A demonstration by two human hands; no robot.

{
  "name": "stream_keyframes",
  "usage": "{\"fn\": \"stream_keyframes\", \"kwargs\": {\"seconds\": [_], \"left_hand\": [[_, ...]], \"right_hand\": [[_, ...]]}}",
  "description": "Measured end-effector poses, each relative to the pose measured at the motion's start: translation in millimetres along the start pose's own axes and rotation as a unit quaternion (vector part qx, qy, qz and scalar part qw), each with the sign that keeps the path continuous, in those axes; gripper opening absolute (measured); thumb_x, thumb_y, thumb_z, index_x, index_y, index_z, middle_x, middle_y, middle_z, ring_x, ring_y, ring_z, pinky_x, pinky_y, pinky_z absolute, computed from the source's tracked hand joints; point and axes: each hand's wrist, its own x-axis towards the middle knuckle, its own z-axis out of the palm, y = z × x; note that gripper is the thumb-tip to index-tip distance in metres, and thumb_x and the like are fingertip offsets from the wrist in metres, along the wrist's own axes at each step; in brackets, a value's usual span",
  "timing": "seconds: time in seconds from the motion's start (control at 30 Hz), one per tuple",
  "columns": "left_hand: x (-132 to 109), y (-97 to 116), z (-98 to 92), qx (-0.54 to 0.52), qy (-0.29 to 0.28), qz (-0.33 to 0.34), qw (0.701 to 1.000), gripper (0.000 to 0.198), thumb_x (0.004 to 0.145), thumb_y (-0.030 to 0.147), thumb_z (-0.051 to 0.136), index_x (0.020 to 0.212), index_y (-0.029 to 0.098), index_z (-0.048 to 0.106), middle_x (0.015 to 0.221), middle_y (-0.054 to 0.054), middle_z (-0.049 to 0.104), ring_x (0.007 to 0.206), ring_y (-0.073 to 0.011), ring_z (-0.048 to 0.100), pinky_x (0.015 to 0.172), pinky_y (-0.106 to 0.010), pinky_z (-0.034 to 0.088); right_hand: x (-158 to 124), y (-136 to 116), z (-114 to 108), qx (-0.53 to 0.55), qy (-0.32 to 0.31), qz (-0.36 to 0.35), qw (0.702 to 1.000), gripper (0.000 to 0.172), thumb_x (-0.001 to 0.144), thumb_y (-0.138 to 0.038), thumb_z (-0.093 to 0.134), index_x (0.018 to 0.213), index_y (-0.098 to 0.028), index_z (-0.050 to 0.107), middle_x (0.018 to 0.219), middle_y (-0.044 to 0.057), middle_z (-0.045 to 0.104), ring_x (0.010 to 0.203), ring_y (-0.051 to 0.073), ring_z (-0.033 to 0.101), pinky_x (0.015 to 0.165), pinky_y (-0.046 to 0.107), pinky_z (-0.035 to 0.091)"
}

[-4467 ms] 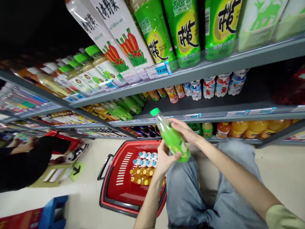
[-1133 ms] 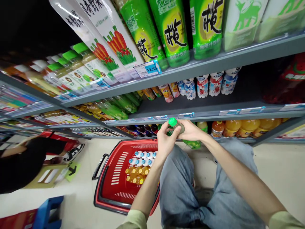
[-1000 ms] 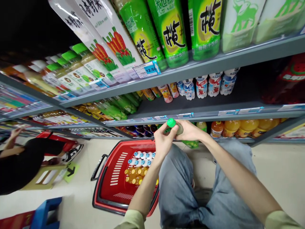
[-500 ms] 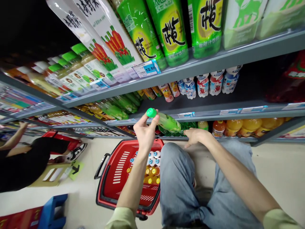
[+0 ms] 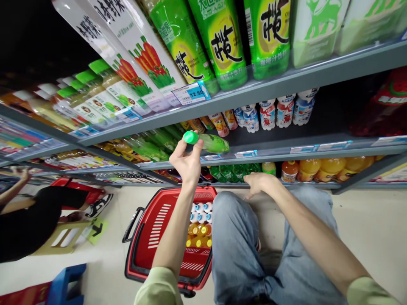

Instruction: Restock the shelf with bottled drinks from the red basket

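My left hand is closed round the neck of a green drink bottle, just below its bright green cap. The bottle lies nearly level, its base pointing right, in front of the middle shelf's edge. Toward the lowest shelf reaches my right hand, its fingers stretched out and thumb apart, with nothing visible in it. Close behind it stand dark green bottles and a pale bottle with a green label. Similar green bottles lie to the left on the middle shelf.
A red shopping basket holding several small bottles stands on the floor by my left knee. Small yogurt-style bottles stand on the middle shelf. At the left are a person in black and a blue plastic stool-like object.
My left hand has moved up and to the left with the green bottle, which now lies more level at the middle shelf's edge. My right hand has barely moved.
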Motion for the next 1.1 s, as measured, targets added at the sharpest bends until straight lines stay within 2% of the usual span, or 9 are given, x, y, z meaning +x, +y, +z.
{"fn": "stream_keyframes", "kwargs": {"seconds": [0.17,0.3,0.4,0.53,0.7,0.8,0.9,1.0,1.1], "left_hand": [[1,-11,8.6,0.041,-0.008,-0.032,0.999,0.041,0.080,0.047,0.080,0.105,0.015,0.080,0.106,-0.007,0.080,0.109,-0.0254,0.072,0.103,-0.037,0.057],[17,-22,20.0,0.071,-0.017,-0.041,0.997,0.041,0.080,0.051,0.077,0.100,0.015,0.079,0.095,-0.005,0.077,0.098,-0.0225,0.071,0.093,-0.033,0.058],[34,-28,32.8,0.089,-0.057,-0.036,0.994,0.038,0.081,0.052,0.075,0.091,0.015,0.078,0.083,-0.004,0.074,0.086,-0.0203,0.069,0.087,-0.031,0.056],[50,-30,51.2,0.116,-0.112,-0.043,0.986,0.038,0.082,0.053,0.076,0.087,0.016,0.077,0.081,-0.007,0.075,0.081,-0.0237,0.069,0.081,-0.034,0.054],[57,-36,62.2,0.155,-0.075,-0.053,0.984,0.036,0.081,0.055,0.078,0.078,0.020,0.070,0.084,-0.009,0.075,0.084,-0.0266,0.070,0.085,-0.036,0.053],[58,-45,59.7,0.143,-0.042,-0.065,0.987,0.036,0.082,0.054,0.076,0.083,0.019,0.069,0.086,-0.009,0.075,0.085,-0.0254,0.070,0.084,-0.036,0.053],[52,-52,54.3,0.111,-0.052,-0.064,0.990,0.039,0.082,0.051,0.076,0.099,0.017,0.069,0.095,-0.009,0.075,0.090,-0.0237,0.071,0.085,-0.034,0.054],[33,-60,48.8,0.119,-0.088,-0.052,0.988,0.061,0.072,0.045,0.086,0.119,0.015,0.062,0.113,-0.012,0.073,0.102,-0.0243,0.070,0.093,-0.036,0.054],[9,-71,43.8,0.184,-0.116,-0.089,0.972,0.084,0.062,0.042,0.092,0.129,0.012,0.053,0.119,-0.015,0.069,0.108,-0.0269,0.068,0.097,-0.039,0.054]], "right_hand": [[-2,-1,-2,0.007,0.005,0.002,1.000,0.073,0.080,-0.042,0.086,0.141,-0.011,0.062,0.141,0.024,0.063,0.126,0.038,0.066,0.097,0.042,0.057],[-4,-3,-3,0.009,0.009,0.002,1.000,0.067,0.081,-0.042,0.085,0.138,-0.014,0.065,0.138,0.021,0.066,0.123,0.036,0.068,0.095,0.041,0.057],[-5,-4,-3,0.005,0.009,-0.001,1.000,0.065,0.082,-0.042,0.083,0.138,-0.016,0.065,0.137,0.019,0.067,0.124,0.035,0.068,0.097,0.041,0.057],[-5,-4,-2,-0.003,0.010,-0.005,1.000,0.067,0.084,-0.042,0.081,0.142,-0.015,0.061,0.140,0.021,0.064,0.128,0.036,0.066,0.099,0.041,0.056],[-7,-3,0,0.000,0.011,-0.004,1.000,0.071,0.086,-0.043,0.081,0.146,-0.013,0.058,0.143,0.023,0.062,0.129,0.038,0.065,0.100,0.044,0.056],[-7,-1,0,-0.002,0.012,-0.005,1.000,0.072,0.087,-0.042,0.080,0.148,-0.012,0.057,0.145,0.024,0.061,0.133,0.038,0.063,0.103,0.044,0.055],[-6,-1,1,-0.005,0.012,-0.003,1.000,0.071,0.089,-0.042,0.078,0.149,-0.010,0.056,0.145,0.025,0.060,0.134,0.038,0.062,0.103,0.043,0.054],[-4,0,3,-0.006,0.012,-0.002,1.000,0.074,0.089,-0.045,0.077,0.150,-0.010,0.055,0.147,0.026,0.058,0.134,0.038,0.062,0.103,0.043,0.054],[-3,0,3,-0.005,0.009,0.000,1.000,0.075,0.087,-0.046,0.078,0.150,-0.012,0.055,0.147,0.024,0.059,0.134,0.037,0.062,0.103,0.043,0.054]]}}
